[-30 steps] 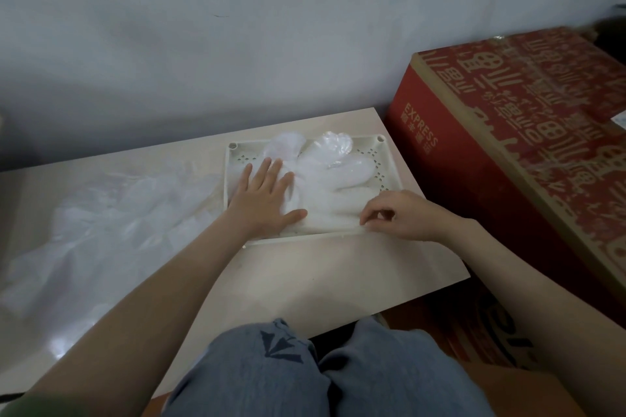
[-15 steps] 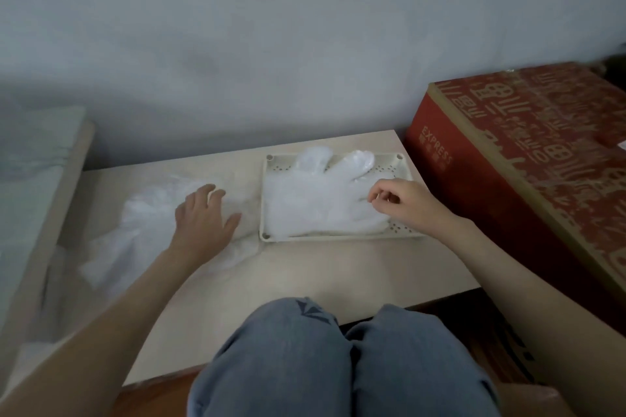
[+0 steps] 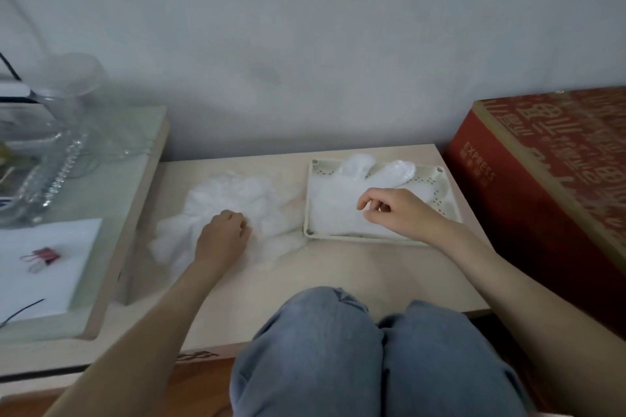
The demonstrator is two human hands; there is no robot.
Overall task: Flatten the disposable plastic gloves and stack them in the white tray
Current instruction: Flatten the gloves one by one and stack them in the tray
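Observation:
A white perforated tray point(image 3: 440, 179) lies at the back right of the low table point(image 3: 338, 267). Flattened clear plastic gloves point(image 3: 338, 210) lie stacked in it, fingers pointing to the wall. My right hand point(image 3: 396, 213) hovers over the stack with fingers curled and thumb near forefinger; nothing shows between them. A loose crumpled pile of plastic gloves point(image 3: 244, 200) lies left of the tray. My left hand point(image 3: 222, 237) rests on the pile's near side, its fingers closed into the plastic.
A big red printed carton point(image 3: 548, 179) stands right of the table. On the left is a glass-topped desk point(image 3: 101, 200) with a clear glass jar point(image 3: 78, 95), white paper and a red binder clip point(image 3: 42, 256). My knees point(image 3: 355, 349) are below the table's front edge.
My left hand left the tray, crossed to the loose pile and closed its fingers on it. My right hand lifted slightly over the stack. The view swung to the left.

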